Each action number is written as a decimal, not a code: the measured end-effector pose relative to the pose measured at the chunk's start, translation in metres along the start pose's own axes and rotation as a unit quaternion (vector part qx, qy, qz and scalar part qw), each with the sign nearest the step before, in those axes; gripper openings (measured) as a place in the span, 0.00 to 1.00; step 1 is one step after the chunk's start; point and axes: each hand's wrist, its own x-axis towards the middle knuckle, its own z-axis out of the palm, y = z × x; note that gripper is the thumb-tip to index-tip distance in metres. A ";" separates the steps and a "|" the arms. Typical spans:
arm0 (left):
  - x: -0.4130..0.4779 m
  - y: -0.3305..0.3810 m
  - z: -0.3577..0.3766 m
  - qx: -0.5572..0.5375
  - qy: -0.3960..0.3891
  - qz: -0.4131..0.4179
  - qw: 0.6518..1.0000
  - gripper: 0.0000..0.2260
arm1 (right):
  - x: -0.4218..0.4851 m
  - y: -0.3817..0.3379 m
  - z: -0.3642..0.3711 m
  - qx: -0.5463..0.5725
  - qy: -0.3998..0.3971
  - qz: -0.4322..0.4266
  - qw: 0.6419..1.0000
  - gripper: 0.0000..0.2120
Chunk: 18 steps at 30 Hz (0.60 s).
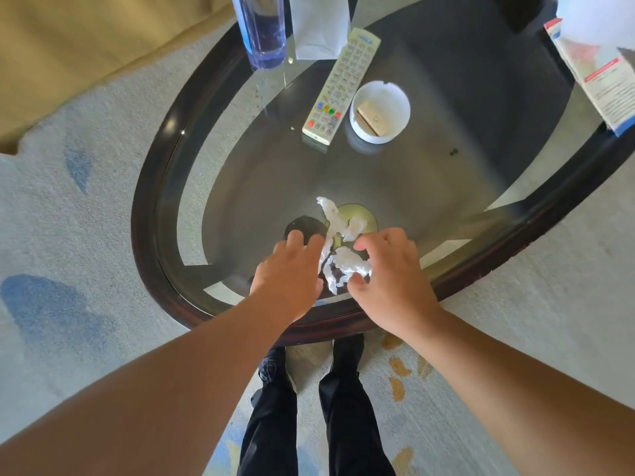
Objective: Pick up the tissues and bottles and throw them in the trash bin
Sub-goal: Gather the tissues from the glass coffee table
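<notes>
Stood at the near rim of the oval glass desk (151, 214), both arms out over it. Held the left hand (292, 269) released, fingers straight, touching the left edge of the crumpled white tissues (343, 259) lying on the glass near that rim. Grasped the nearer clump with the right hand (388, 273), thumb and fingers curled round it. Farther back: a clear bottle (263, 29) upright at the far rim, a remote (340, 87) just beside a white dish (379, 111).

White crumpled tissues (338, 249) – dark-rimmed table (151, 201), pale blue bottle (263, 32), white remote (340, 87) with coloured buttons.
</notes>
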 end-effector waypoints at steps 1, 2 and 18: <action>0.001 -0.001 0.002 0.007 -0.004 0.000 1.000 0.17 | 0.000 0.001 0.002 0.001 0.000 0.000 1.000 0.17; 0.002 -0.002 0.003 0.006 -0.009 0.002 1.000 0.13 | 0.000 0.002 0.003 0.001 0.001 0.000 1.000 0.17; 0.044 0.031 -0.020 0.077 0.031 0.075 0.994 0.10 | -0.006 0.032 -0.004 0.008 0.034 0.010 0.999 0.17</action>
